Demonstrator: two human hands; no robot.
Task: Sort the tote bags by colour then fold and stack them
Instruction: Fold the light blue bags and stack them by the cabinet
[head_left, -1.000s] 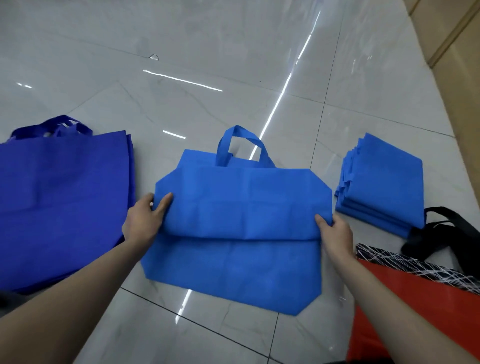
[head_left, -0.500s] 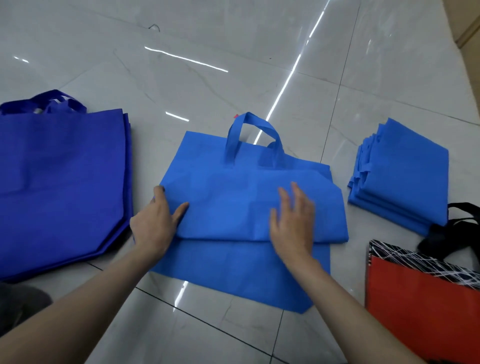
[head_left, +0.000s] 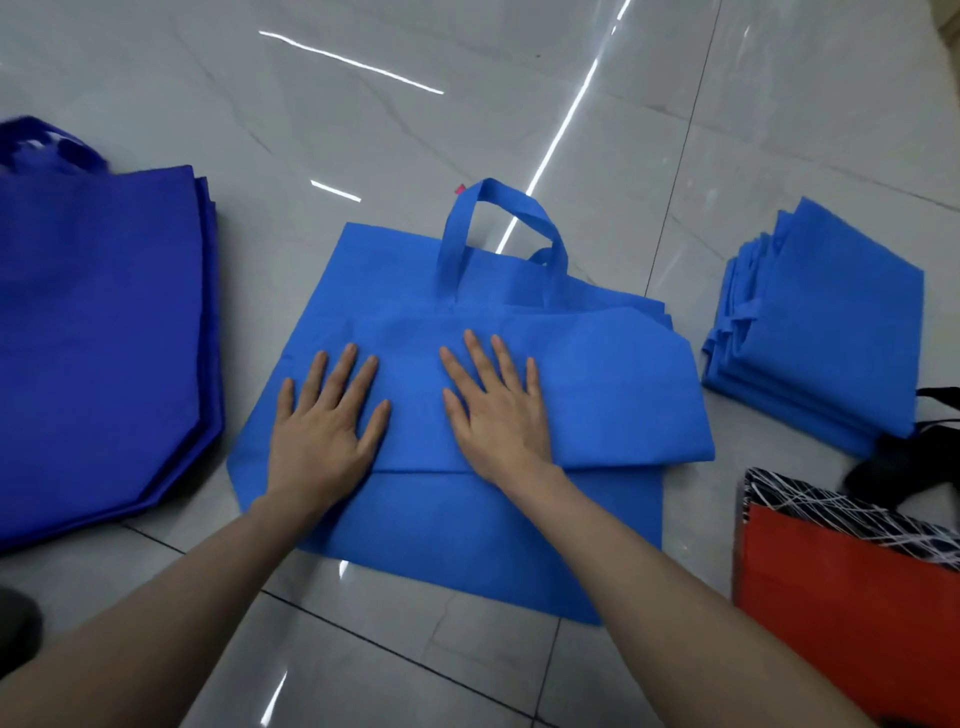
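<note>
Both hands lie flat with fingers straight and spread, palms pressing down: the left hand (head_left: 322, 431) and the right hand (head_left: 498, 415) sit side by side, apart, on the folded panel of the light blue tote bag (head_left: 447, 525). The bag lies flat on the tiled floor (head_left: 467, 104) directly before the person, its handles (head_left: 457, 244) pointing away and its long axis running left to right; the fold's near edge crosses it just under the wrists. To the left lies a pile of dark blue bags (head_left: 98, 338), near but not touching. To the right sits a stack of folded light blue bags (head_left: 831, 322), with black straps (head_left: 893, 467) and a red bag (head_left: 852, 597) nearer the person.
</note>
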